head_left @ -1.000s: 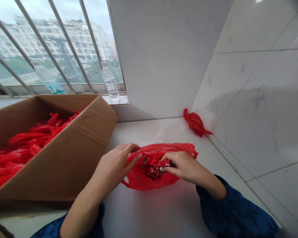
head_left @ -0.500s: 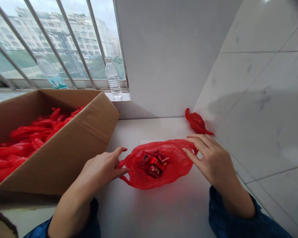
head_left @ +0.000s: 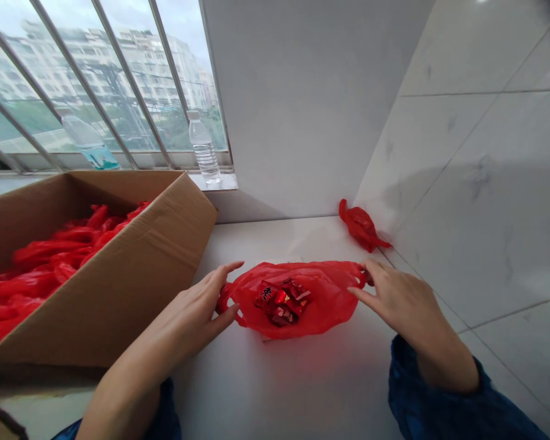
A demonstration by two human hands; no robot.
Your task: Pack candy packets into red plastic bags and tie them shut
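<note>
A thin red plastic bag [head_left: 330,305] lies on the white surface, its mouth spread wide. Several small shiny red wrapped packets [head_left: 284,300] rest in a pile inside it. My left hand [head_left: 211,302] is at the bag's left handle, its lower fingers hooked through the loop while the index finger and thumb stand apart. On the other side, my right hand [head_left: 389,290] has its fingers curled into the right handle, with the thumb against the rim. The fingertips of both hands are partly hidden by the plastic.
To my left stands a large open cardboard box [head_left: 165,269] holding many knotted red bags [head_left: 50,256]. Another tied red bag [head_left: 361,226] sits in the back corner by the tiled wall [head_left: 476,244]. A plastic bottle [head_left: 205,150] and a second bottle [head_left: 91,143] are by the barred window.
My right hand's fingers have gone from lying over the bag's edge to curling into its handle. The left fingers have moved deeper into their loop, and the mouth has become narrower front to back.
</note>
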